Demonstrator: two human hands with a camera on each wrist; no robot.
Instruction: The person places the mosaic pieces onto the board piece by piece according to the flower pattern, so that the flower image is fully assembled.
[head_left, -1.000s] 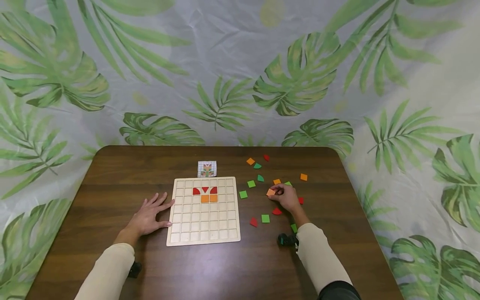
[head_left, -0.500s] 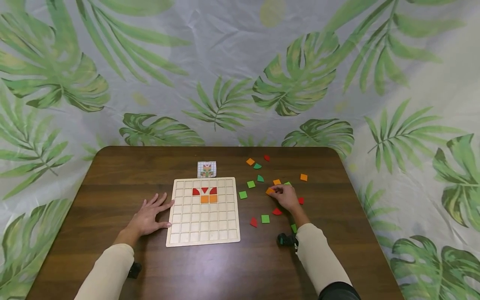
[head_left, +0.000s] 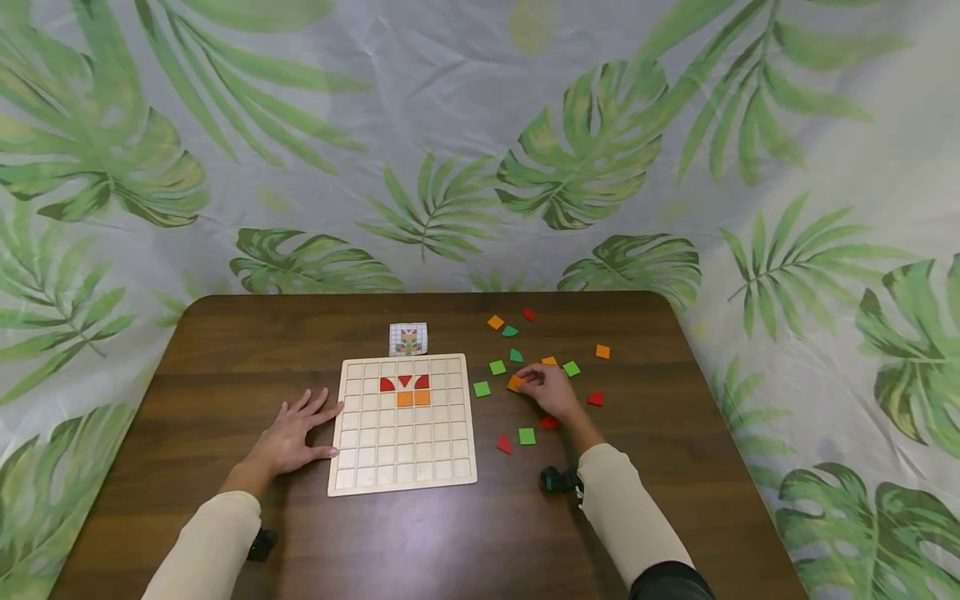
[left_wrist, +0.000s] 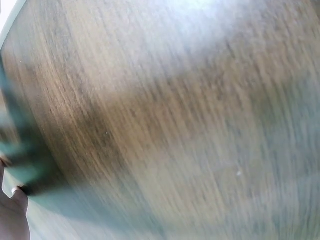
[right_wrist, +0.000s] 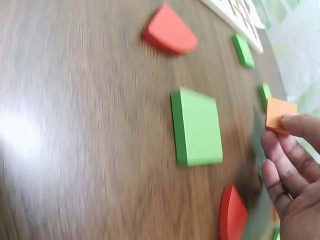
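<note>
Right hand (head_left: 553,392) is pinching a square orange tile (head_left: 514,383); left hand (head_left: 291,438), released and spread, is touching a square, pale wooden grid board (head_left: 403,453) on its right.

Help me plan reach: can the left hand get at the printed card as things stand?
Probably yes: the left hand appears to hold nothing, and bare table leads past the corner of the board to the printed card.

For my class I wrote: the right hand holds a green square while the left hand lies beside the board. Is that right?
Not quite: the square in the right hand is orange, not green; the right wrist view shows it. The left hand does lie beside the board.
</note>
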